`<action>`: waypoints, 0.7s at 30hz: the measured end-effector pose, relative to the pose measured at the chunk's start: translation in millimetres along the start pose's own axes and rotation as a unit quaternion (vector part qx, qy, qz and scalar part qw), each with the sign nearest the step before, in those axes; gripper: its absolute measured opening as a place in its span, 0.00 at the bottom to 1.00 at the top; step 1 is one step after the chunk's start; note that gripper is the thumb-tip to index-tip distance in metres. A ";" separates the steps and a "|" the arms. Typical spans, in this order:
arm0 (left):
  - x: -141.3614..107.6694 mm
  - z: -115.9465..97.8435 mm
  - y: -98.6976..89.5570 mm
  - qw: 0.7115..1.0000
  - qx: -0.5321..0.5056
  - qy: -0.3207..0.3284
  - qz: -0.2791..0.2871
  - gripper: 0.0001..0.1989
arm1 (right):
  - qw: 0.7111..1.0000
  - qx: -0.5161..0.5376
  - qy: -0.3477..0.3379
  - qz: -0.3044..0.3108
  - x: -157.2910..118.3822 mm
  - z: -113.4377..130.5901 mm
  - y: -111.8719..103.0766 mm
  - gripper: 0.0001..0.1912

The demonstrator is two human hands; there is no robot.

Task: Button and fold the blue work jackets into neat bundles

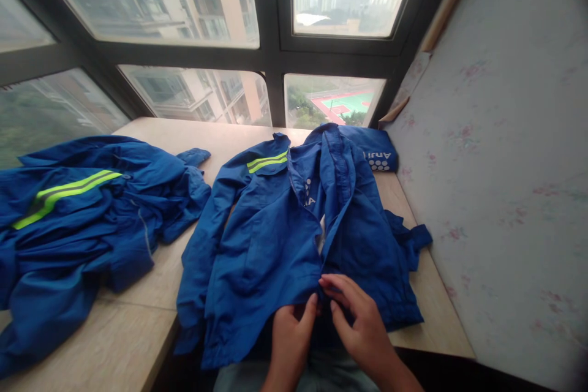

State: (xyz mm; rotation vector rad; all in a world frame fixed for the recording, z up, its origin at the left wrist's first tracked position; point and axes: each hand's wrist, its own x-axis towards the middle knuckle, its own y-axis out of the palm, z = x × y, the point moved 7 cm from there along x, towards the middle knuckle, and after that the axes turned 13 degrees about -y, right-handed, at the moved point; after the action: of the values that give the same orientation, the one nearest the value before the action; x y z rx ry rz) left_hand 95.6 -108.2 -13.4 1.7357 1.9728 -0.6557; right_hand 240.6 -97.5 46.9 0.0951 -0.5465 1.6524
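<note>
My left hand (293, 327) and right hand (361, 318) pinch the lower front edges of the blue jacket (271, 245), laid out on the window ledge (229, 136), its front partly open; a second jacket (101, 220) lies crumpled to my left.

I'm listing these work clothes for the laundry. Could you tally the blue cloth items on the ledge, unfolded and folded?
Unfolded: 2 (middle jacket, rumpled left jacket)
Folded: 1 (bundle with white lettering)
Total: 3
</note>
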 end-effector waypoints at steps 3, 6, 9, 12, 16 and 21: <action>1.8 -0.6 1.2 1.000 0.009 -0.012 0.010 0.21 | 1.000 -0.004 0.008 -0.026 -0.9 -7.5 -2.7 0.15; 0.3 -4.4 7.3 0.999 0.031 -0.003 0.031 0.20 | 0.999 -0.032 0.008 -0.041 -1.7 -12.0 -4.5 0.13; -3.3 -7.5 15.1 0.998 0.023 0.005 0.065 0.19 | 0.998 -0.037 0.013 -0.055 -3.1 -15.6 -5.5 0.12; -4.5 -5.8 17.9 0.997 -0.015 -0.012 0.072 0.20 | 0.997 -0.020 0.028 -0.064 -5.0 -20.4 -3.6 0.12; -1.0 -2.3 18.5 0.996 -0.052 -0.021 0.075 0.19 | 0.986 0.078 0.105 -0.106 -10.7 -36.2 0.7 0.11; 1.8 -3.6 16.4 0.999 -0.006 0.002 0.041 0.17 | 0.942 0.225 0.193 -0.154 -18.8 -52.5 8.6 0.18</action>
State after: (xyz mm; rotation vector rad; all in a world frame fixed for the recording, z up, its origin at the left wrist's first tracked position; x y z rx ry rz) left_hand 111.5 -102.9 -12.7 1.8023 1.8925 -0.6100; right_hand 248.5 -94.1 -8.9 0.1767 0.1489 1.4106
